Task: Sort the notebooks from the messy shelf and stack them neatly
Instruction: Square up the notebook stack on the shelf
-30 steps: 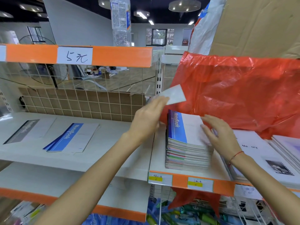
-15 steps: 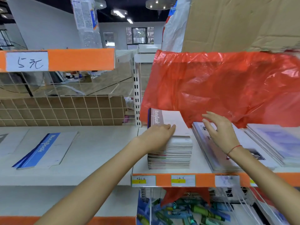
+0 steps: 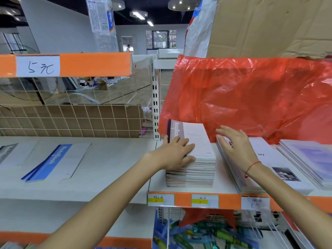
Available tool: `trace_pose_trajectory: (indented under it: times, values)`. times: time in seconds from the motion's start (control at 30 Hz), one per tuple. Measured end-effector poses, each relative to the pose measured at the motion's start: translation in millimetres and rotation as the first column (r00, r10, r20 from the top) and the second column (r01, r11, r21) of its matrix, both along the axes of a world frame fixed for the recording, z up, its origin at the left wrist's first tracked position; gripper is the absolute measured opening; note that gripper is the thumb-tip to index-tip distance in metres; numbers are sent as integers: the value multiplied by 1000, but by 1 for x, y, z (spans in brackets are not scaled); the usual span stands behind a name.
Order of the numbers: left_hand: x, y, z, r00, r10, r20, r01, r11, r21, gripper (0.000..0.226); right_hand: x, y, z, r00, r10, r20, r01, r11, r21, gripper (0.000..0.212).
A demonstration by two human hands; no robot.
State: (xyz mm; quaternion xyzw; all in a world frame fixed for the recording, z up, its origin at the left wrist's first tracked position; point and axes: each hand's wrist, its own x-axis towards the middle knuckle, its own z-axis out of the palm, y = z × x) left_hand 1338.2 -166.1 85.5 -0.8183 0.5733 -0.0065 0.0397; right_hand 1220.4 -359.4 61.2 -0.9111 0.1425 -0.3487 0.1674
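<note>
A tall stack of notebooks (image 3: 192, 169) stands on the right shelf board (image 3: 226, 187). Its top notebook (image 3: 197, 139) is white with a grey "NoteBook" band, the far end tucked under a red plastic bag (image 3: 251, 97). My left hand (image 3: 177, 153) lies on this top notebook with straight fingers, thumb against the stack's left side. My right hand (image 3: 235, 146) hovers with spread fingers just right of the stack, over a neighbouring pile of white diaries (image 3: 269, 159). On the left shelf a blue-banded notebook (image 3: 53, 160) lies flat, with a grey one (image 3: 7, 151) at the frame edge.
Another pile of pale books (image 3: 309, 159) sits at far right. Cardboard (image 3: 269, 24) rests above the red bag. A water bottle (image 3: 102, 20) stands on the upper orange-edged shelf (image 3: 95, 63). A wire grid backs the left shelf. Packaged goods fill the shelf below.
A second ago my left hand held a notebook in the air over a blue-topped stack. That grey-banded notebook now lies on top under my left hand. My right hand shifted rightwards off the stack.
</note>
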Motion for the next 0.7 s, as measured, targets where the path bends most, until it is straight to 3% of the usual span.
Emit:
trace_pose_trajectory:
  times: [0.1,0.27,0.7]
  values:
    - [-2,0,-2,1000,0,21,0,1000,-8,52,1,-1,-4,1000,2,-3,-2,1000,-9,30]
    - [-5,1,-3,1000,9,17,-9,1000,-21,51,-1,4,-3,1000,0,-16,0,1000,7,47]
    - [-5,-1,-7,1000,-2,31,4,999,-50,48,-4,6,-3,999,-20,-34,20,1000,7,47]
